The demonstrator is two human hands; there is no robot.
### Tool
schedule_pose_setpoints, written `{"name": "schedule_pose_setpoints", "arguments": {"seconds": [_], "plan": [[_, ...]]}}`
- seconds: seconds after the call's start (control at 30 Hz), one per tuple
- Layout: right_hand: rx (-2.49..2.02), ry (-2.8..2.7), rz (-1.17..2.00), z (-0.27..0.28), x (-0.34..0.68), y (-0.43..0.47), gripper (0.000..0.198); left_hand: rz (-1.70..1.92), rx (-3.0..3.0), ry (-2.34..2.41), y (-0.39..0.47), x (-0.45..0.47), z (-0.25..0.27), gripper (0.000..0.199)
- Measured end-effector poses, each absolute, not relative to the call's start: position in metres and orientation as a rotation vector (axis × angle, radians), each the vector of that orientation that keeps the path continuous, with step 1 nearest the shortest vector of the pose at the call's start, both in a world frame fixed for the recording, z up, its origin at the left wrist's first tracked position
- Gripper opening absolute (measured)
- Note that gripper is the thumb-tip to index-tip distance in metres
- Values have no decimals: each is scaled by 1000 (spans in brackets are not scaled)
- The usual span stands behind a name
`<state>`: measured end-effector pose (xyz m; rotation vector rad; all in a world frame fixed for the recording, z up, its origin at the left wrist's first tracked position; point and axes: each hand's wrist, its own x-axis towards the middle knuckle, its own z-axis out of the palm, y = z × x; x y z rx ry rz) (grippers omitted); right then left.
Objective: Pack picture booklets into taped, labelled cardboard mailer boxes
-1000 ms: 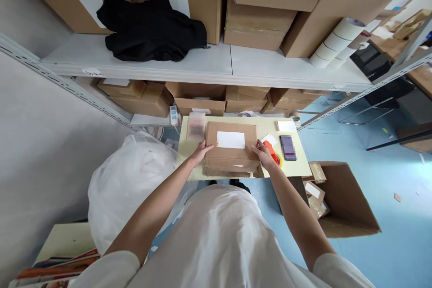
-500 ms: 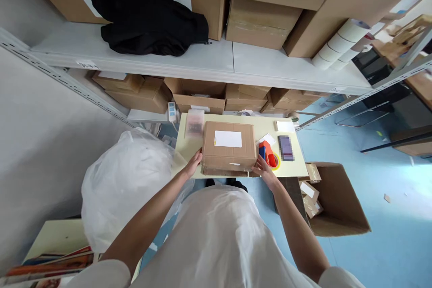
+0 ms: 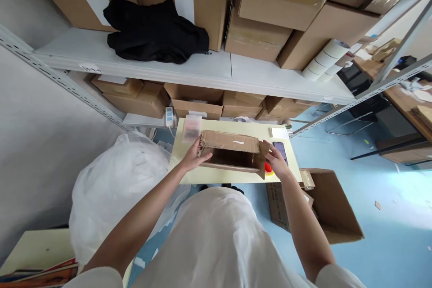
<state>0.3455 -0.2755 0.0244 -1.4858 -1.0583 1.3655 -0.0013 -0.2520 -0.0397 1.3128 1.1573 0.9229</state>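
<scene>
A brown cardboard box [image 3: 232,141] is tipped over the small cream table [image 3: 189,175], its open side facing me and its dark inside showing. My left hand [image 3: 195,156] grips the box's left end, the thumb at the lower rim. At the other end, my right hand [image 3: 275,159] holds the corner by a raised flap [image 3: 262,162]. Partly hidden behind that hand is a red tape dispenser [image 3: 268,168]. A phone [image 3: 281,150] lies just beyond the right hand. Behind the box's left end stands a translucent plastic container [image 3: 192,128].
A grey shelf [image 3: 216,74] with cartons and a black garment [image 3: 155,31] spans the space above the table. To the left bulges a white plastic bag [image 3: 111,189]. A large open carton [image 3: 337,207] with small boxes sits on the floor at right.
The box has been tipped so its labelled top no longer shows and its open side faces me. Both hands have shifted with it. The right hand now covers more of the tape dispenser.
</scene>
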Motion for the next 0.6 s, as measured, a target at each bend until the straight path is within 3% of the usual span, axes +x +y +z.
{"name": "schedule_pose_setpoints", "arguments": {"seconds": [0.13,0.27,0.43,0.6], "plan": [[-1557,-1113,1246,22,343,-262,64,813,1306,1371,-244,4,-28,73],[-1598,-1079,1067,2,345,-253,70,807,1225,1344,-240,7,-23,53],[-1827,-1448,383,2,349,-247,68,770,1244,1408,-229,7,-15,57],[-1841,-2058,-147,21,340,-260,29,663,1492,1541,-226,4,-15,72]]}}
